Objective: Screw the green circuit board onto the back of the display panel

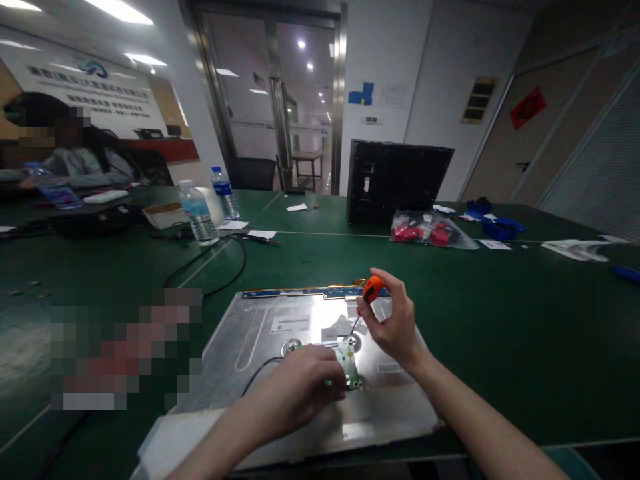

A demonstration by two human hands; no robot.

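A screwdriver with an orange and black handle (373, 289) is pinched in the fingers of my right hand (395, 323). Its thin shaft slants down to the top end of a small green circuit board (349, 357). My left hand (313, 380) lies over the left side of that board, fingers curled on it and partly hiding it. Underneath is a large silver metal panel (255, 320), flat on the table, with a blue circuit strip (290, 292) along its far edge. A black cable (257, 373) runs beneath my left hand.
The green table (495, 333) holds a black monitor-like panel (395, 180) standing upright. Before it lies a clear bag of red parts (430, 230). Water bottles (197, 212), a black cable (243, 260) and blue trays (503, 229) are farther out. Another person (75, 153) sits at far left.
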